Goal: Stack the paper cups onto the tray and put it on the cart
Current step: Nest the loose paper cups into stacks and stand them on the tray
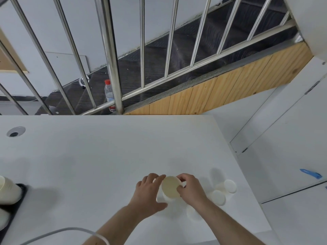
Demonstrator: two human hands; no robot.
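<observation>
Near the table's front, both hands meet around a paper cup point(170, 187) whose cream inside faces up at me. My left hand point(148, 193) wraps its fingers round the cup's left side, where more white cup wall shows below. On the right rim, my right hand point(190, 190) pinches with thumb and fingers. Three more white paper cups stand to the right: one point(230, 186), a second point(218, 197) and a third point(192, 212) partly behind my right forearm. A black tray point(20, 198) at the left edge carries a lying stack of cups point(7, 190).
The white table point(106, 156) has a cable hole point(15, 131) at its far left, and its right edge runs close to the cups. A grey cable point(70, 230) crosses the front. Behind are a steel railing point(113, 68), a bottle point(108, 94) and stairs.
</observation>
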